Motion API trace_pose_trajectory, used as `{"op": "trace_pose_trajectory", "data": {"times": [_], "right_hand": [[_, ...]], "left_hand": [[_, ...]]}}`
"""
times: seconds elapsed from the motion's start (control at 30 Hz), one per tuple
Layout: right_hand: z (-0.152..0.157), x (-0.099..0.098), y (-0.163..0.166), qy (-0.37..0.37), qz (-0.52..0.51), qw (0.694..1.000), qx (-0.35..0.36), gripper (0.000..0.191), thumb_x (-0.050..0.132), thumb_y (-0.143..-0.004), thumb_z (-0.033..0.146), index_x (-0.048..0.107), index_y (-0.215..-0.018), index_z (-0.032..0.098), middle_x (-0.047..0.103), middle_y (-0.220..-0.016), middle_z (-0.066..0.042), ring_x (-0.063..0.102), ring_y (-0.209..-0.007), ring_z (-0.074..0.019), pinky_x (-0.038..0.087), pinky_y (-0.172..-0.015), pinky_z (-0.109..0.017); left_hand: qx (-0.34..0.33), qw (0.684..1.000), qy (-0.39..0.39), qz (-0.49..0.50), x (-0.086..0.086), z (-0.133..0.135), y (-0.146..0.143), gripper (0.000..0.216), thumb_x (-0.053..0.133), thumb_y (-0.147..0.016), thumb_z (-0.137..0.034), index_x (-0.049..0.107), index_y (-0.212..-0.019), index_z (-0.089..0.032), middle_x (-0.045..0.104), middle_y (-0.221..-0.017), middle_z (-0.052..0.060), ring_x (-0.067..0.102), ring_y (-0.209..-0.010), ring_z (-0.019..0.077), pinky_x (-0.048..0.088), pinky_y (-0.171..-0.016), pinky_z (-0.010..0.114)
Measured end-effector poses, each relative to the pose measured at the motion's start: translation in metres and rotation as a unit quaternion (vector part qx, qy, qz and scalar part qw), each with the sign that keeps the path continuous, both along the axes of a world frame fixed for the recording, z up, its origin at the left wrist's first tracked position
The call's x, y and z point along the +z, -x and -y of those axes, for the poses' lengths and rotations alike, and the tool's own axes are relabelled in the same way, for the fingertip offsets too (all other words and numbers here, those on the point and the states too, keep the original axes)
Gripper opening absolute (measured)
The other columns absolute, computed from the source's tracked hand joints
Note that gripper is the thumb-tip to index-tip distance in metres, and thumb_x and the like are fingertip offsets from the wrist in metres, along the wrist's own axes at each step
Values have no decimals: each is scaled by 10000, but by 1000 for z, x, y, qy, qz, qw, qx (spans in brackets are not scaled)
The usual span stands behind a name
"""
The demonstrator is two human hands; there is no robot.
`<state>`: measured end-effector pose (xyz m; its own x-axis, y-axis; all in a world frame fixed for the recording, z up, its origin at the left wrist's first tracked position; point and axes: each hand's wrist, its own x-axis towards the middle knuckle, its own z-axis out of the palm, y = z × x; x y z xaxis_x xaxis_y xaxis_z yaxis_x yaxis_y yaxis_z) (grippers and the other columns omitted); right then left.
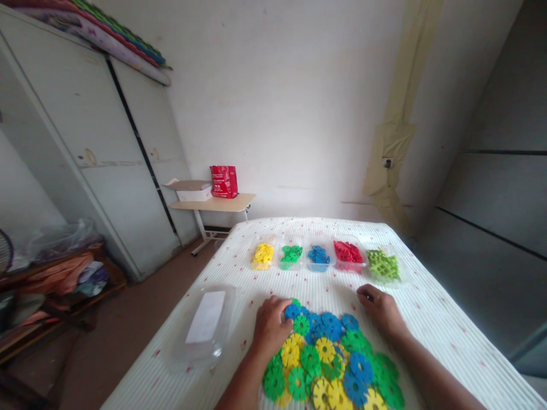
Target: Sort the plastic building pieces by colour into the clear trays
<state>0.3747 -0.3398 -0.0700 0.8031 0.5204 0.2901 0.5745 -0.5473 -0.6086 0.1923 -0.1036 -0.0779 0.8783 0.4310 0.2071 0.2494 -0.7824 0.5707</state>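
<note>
Far left of the frame: a low wooden rack (88,304) carries clothes and a plastic bag. Above it stands a pale sliding-door wardrobe (81,114), with rolled mats (123,48) on top. A brown floor (149,307) is visible at lower left. Left of centre, a small side bench (237,203) supports a white box (194,195) and a red bag (224,182).

Centre to right, lower half: the main bench (436,336) has a white ribbed cloth with red specks. At its left lies a clear plastic container (200,356) bearing a white label (207,317).

The left grip (270,322) is curved at the upper left edge of the disc pile (310,359), touching a blue disc; cannot tell whether it is grasped. The pile of blue, green and yellow notched discs occupies the lower centre. Behind it, five clear trays (319,267) hold yellow, green, blue, red and lime pieces. The right grip (382,310) is curled, right of the pile; contents cannot be determined.

Upper right: tan tape (401,102) surrounds a wall socket (388,163). Far right: a grey panel (504,188).

Markings: container label, no legible text; red bag, white lettering, too small to read.
</note>
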Motion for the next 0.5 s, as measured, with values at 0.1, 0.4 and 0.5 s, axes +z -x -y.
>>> {"op": "trace_pose_trajectory", "data": {"times": [0.1, 0.4, 0.5], "right_hand": [[-9, 2, 3, 9, -5, 1000, 21, 243, 397, -759, 289, 610, -782, 177, 657, -739, -48, 589, -692, -191, 432, -657, -278], [-93, 26, 42, 40, 11, 975, 217, 280, 438, -769, 180, 664, -936, 178, 669, -962, -58, 600, -883, -167, 423, -790, -239], [-119, 29, 52, 116, 23, 967, 224, 299, 465, -755, 193, 652, -987, 181, 662, -964, -65, 600, -856, -170, 415, -746, -239]], "left_hand": [[-4, 1000, -9, 5, 0, 0, -1, 424, 551, -644, -171, 614, -1057, -245, 608, -1010, 27, 513, -986, 187, 358, -900, 289], [15, 992, 100, 72, 0, -5, 2, 145, 496, -623, -104, 576, -716, -182, 597, -720, -22, 543, -730, 123, 411, -693, 213], [31, 983, 154, 91, -1, -11, 5, 112, 467, -686, -141, 568, -712, -181, 593, -662, -36, 548, -657, 110, 417, -629, 194]]}}
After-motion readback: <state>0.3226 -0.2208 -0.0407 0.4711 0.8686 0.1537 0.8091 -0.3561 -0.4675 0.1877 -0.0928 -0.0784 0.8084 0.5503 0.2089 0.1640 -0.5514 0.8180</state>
